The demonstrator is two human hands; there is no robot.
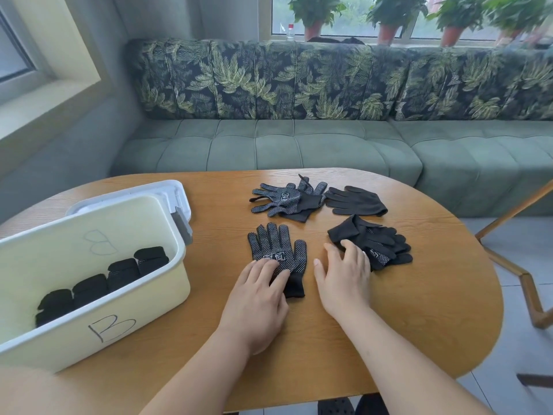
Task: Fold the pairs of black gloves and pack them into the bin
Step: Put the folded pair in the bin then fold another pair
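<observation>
Left grip (263,283) flat — glove (276,253) cuff

Both hands are showing bare here, the left hand (259,290) and the right hand (344,275) wearing no gloves, rings or watches. The forearms are running uncovered to the frame's bottom edge, no sleeves appearing. Fingernails are looking short and unpainted.

Oval wooden table (419,310) up front, on pale floor tiles (508,354). Behind it, a long green tufted sofa (299,148) with leaf-print back cushions (269,79). Above, a window (353,16) letting in soft daylight, its sill lined with potted plants (314,13). Grey wall at left. Wooden chair frame (523,274) at right.
</observation>
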